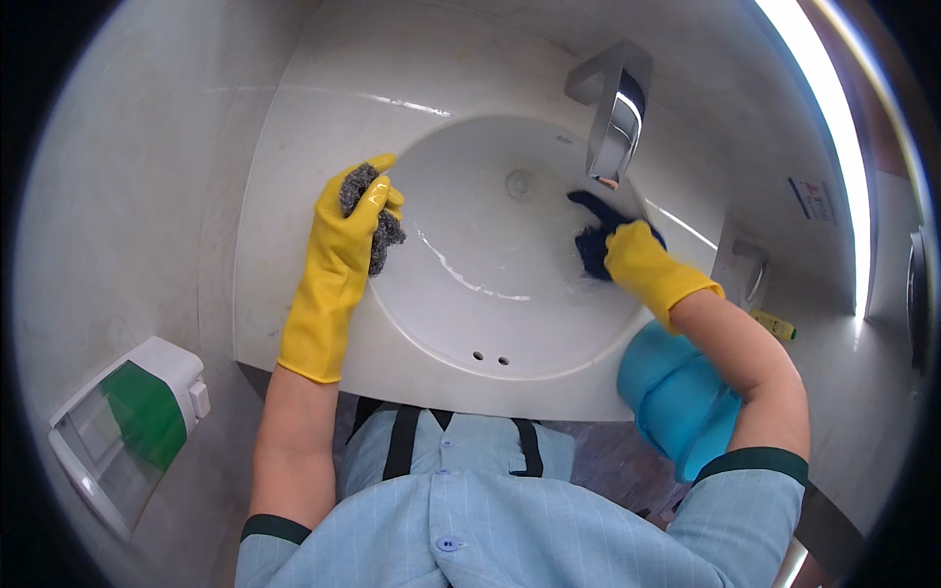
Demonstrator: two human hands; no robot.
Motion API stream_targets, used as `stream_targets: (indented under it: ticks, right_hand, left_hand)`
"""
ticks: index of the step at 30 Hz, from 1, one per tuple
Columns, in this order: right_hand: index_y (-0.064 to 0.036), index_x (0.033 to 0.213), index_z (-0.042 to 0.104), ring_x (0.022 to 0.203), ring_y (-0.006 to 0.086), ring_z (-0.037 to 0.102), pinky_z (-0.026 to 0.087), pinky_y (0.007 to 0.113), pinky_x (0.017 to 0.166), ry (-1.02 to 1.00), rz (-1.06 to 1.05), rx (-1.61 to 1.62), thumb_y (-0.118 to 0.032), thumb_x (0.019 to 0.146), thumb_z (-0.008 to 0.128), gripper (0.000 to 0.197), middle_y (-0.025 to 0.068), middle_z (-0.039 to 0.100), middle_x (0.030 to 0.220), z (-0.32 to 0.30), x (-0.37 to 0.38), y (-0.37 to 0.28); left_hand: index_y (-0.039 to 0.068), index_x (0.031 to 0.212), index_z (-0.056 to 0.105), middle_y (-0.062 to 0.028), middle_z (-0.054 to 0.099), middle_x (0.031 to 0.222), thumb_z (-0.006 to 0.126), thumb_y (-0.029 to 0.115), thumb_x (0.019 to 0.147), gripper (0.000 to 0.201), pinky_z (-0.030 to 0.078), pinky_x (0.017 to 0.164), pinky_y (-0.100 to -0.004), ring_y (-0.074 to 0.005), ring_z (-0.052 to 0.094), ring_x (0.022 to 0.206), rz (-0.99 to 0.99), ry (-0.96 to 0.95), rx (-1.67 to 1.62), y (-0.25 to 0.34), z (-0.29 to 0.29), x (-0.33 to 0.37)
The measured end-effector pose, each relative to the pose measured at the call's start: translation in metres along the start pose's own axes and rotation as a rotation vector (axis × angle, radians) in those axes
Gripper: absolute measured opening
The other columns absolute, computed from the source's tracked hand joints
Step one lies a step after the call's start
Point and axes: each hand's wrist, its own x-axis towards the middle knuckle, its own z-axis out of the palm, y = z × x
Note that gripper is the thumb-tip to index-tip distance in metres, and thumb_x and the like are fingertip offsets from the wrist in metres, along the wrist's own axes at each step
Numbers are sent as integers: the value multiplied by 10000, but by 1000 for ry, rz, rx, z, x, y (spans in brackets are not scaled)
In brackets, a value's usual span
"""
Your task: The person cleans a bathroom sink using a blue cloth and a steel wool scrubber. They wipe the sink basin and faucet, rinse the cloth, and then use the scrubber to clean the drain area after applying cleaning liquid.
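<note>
Yellow rubber gloves cover both of my hands. At the left rim of the white washbasin [490,338], my left hand [343,225] is closed around a grey steel wool scrubber [388,240], part of which hangs below the fingers. My right hand [642,263] reaches over the basin's right side, its fingers closed on a dark blue cloth [593,253]. The cloth lies bunched against the basin wall, with one end sticking out toward the drain [520,184]. Shallow water or wetness glistens in the bowl.
A chrome faucet [619,122] overhangs the basin's far right. Below the counter's right edge is a light blue bucket [676,387]. A soap dispenser [147,416] with green liquid is on the left wall. To the right sits a small yellow-green packet [774,324].
</note>
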Motion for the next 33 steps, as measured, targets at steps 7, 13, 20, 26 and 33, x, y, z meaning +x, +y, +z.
stream_targets:
  ticks: [7,13,20,26,33]
  right_hand:
    - [-169,1349,723,1152,413,683,543,473,963,-530,-305,359,-94,786,659,572,189,751,1212,-3,10,-39]
    - [-151,1241,750,1035,422,700,551,535,919,245,-186,253,-190,842,720,402,176,751,1097,-9,88,-53]
    - [-220,1477,581,1070,383,686,556,518,884,823,287,68,-231,881,714,611,197,662,1330,20,153,-83]
    - [-150,1394,668,1142,392,678,531,473,999,575,388,983,-116,854,728,544,206,688,1330,4,104,-142]
    - [-100,1321,741,1222,323,669,491,389,1096,1020,401,1878,2,844,697,490,157,720,1306,3,30,-121]
  left_hand:
    - [-41,1328,668,-66,703,908,638,135,1043,336,548,654,-268,-133,640,749,-44,-12,2,8,6,-5]
    - [-57,1345,657,-69,699,897,632,150,1046,365,563,655,-272,-136,642,745,-8,28,60,8,3,-9]
    - [-63,1354,649,-68,690,892,622,147,1047,373,567,646,-278,-133,637,740,-30,17,97,9,7,-7]
    - [-24,1353,666,-64,692,923,638,139,1041,353,547,666,-264,-126,629,758,-62,-5,129,3,11,-5]
    - [-30,1353,663,-67,695,899,633,143,1043,356,553,655,-270,-130,632,737,-15,7,191,10,9,-9]
